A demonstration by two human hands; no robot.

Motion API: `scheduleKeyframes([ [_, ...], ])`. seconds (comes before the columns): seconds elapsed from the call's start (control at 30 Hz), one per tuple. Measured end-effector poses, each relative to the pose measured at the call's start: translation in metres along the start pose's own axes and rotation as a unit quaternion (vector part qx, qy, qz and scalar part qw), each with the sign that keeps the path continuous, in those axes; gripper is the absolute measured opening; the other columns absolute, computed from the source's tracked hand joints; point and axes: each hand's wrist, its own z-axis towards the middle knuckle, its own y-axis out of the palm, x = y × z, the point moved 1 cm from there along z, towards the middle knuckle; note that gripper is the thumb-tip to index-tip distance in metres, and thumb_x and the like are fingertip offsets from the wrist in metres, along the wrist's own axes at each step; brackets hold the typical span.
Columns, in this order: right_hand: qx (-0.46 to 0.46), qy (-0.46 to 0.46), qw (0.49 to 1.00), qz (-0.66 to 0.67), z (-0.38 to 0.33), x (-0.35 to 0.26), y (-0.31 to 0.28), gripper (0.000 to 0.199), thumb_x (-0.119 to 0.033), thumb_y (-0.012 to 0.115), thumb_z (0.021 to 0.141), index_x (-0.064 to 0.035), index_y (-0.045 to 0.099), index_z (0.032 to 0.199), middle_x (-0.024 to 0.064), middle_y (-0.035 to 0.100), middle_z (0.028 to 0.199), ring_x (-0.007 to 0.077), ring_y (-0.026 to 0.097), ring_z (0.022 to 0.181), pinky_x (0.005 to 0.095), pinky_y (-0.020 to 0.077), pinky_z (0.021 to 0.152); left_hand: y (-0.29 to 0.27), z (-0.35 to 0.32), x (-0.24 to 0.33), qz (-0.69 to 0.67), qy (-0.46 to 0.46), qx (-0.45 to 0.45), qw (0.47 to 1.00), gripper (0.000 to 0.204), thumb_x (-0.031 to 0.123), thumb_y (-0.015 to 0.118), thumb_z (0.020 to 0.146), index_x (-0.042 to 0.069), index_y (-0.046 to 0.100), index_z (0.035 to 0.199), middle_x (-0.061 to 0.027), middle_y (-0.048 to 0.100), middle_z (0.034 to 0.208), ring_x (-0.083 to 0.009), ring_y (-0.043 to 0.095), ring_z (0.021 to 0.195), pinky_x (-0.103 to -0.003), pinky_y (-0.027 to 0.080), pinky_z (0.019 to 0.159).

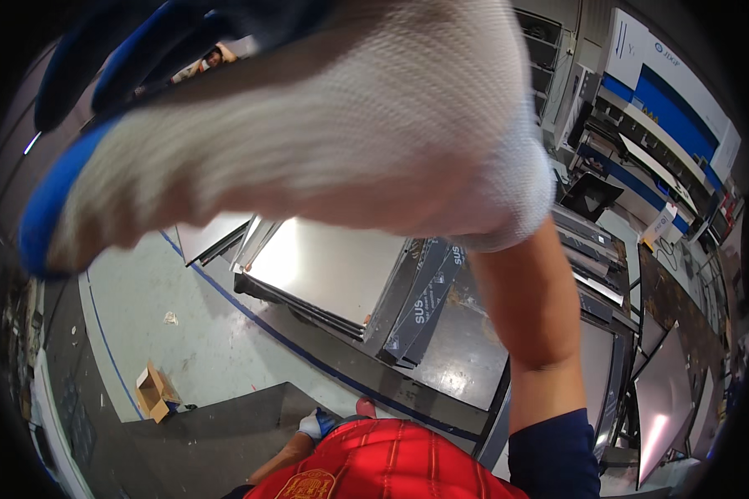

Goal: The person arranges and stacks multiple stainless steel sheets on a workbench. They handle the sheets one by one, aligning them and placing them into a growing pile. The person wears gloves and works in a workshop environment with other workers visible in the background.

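My right hand (308,141), in a white knit glove with blue-coated fingers, is raised right in front of the camera and fills the upper middle of the view. Its thumb and fingers stretch out to the left, apart from each other, with nothing visible between them. Low down, beside the red quilted vest (391,461) I wear, my left hand (312,426) rests near my waist in a similar glove. Its fingers are small and partly hidden. Beyond my right forearm lies a stack of shiny metal sheets (333,266), edged with dark printed protective film (424,308).
An open cardboard box (154,392) sits on the floor at the left, near a blue floor line (266,320). More metal sheets (666,399) lean at the right. A large white and blue machine (666,91) stands at the far right. Another person (212,58) shows far back.
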Motion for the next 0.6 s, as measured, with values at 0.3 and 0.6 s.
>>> scheduleKeyframes([
  [0.3,0.080,0.149,0.954,-0.248,-0.279,0.045,-0.098,0.056,-0.024,0.062,0.112,0.0104,0.054,0.155,0.0250,0.064,0.151,0.0328,0.065,0.137,0.0404,0.0513,0.115,0.094,-0.010,-0.039,-0.171,-0.174,0.160,0.957,0.022,0.040,0.052,0.106,0.024,0.067,0.104,-0.0078,0.066,0.107,-0.0294,0.063,0.103,-0.048,0.049,0.090],
  [0.6,-0.100,0.464,0.793,-0.382,-0.494,0.130,-0.091,0.060,-0.031,0.063,0.112,0.0107,0.053,0.154,0.0258,0.062,0.153,0.0335,0.065,0.136,0.0416,0.0525,0.113,0.057,-0.001,-0.072,-0.823,-0.477,0.099,0.291,0.036,0.053,0.046,0.115,0.023,0.065,0.111,-0.0049,0.074,0.112,-0.0309,0.071,0.103,-0.055,0.054,0.090],
])
